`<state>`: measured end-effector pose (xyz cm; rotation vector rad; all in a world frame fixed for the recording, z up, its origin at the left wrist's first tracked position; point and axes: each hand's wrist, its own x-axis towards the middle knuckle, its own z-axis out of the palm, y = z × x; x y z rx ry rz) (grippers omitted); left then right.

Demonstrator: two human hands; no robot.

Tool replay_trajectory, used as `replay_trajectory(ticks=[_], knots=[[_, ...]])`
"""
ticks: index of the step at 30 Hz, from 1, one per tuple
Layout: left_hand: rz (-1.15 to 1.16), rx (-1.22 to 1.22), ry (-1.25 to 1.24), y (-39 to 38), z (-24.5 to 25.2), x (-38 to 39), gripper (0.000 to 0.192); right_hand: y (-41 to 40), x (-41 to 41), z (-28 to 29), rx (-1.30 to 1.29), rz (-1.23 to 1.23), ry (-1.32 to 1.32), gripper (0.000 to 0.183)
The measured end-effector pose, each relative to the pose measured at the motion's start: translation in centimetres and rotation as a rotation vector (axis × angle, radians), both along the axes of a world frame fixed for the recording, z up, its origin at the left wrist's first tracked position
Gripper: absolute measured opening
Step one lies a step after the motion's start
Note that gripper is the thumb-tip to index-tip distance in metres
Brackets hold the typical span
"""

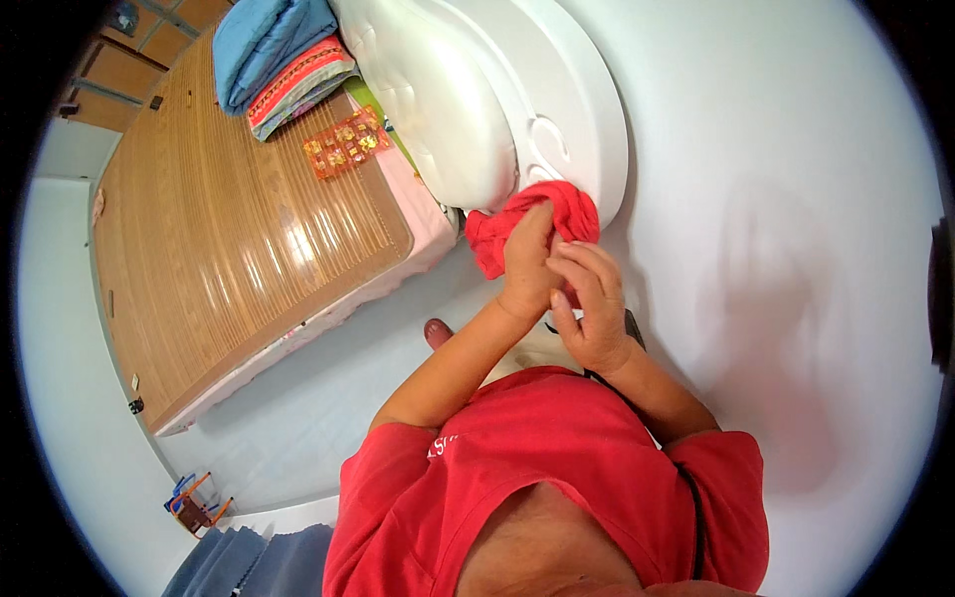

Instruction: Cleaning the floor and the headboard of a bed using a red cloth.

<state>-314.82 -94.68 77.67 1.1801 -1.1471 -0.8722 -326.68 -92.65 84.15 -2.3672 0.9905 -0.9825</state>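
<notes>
A red cloth [492, 237] is bunched around my left hand [531, 254], whose fingers go into its folds; the cloth hides most of them. Close against that wrist is my right hand [597, 306], its fingers spread and bent, with the thumb lifted and nothing seen in its grasp. Part of the cloth hangs behind the right fingers. Just beyond the cloth stands the white moulded headboard [597, 97] with a tufted cream padded panel [440, 112]. Whether the cloth touches the headboard, I cannot tell.
The bed to the left carries a brown slatted mat [246, 224], a folded blue quilt [268, 52], folded patterned bedding [298, 86] and a red-and-gold patterned packet [347, 142]. A white wall [783, 149] rises on the right. A small folding stool [195, 507] and a blue-grey curtain [276, 560] are at lower left.
</notes>
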Motion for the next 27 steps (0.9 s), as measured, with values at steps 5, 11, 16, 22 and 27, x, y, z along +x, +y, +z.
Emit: replay_trajectory(ticks=[5,11,16,22,27], knots=[[0.019,-0.031,0.089,0.4,1.9,0.1,0.02,0.2,0.3,1.0,-0.039,0.03,-0.034,0.033],[0.213,-0.128,0.003,-4.5,3.5,1.1,0.008,-2.3,1.8,1.9,-0.101,0.019,-0.105,0.033],[0.24,-0.21,-0.467,-4.1,2.7,1.5,0.022,-2.7,1.1,0.5,-0.017,0.002,-0.122,0.029],[0.263,-0.244,-0.684,-4.5,3.5,2.3,0.028,-2.9,1.2,0.1,0.038,-0.014,-0.146,0.029],[0.274,-0.247,-0.855,-5.4,3.3,3.4,0.026,-3.1,1.2,0.5,0.017,-0.019,-0.084,0.029]])
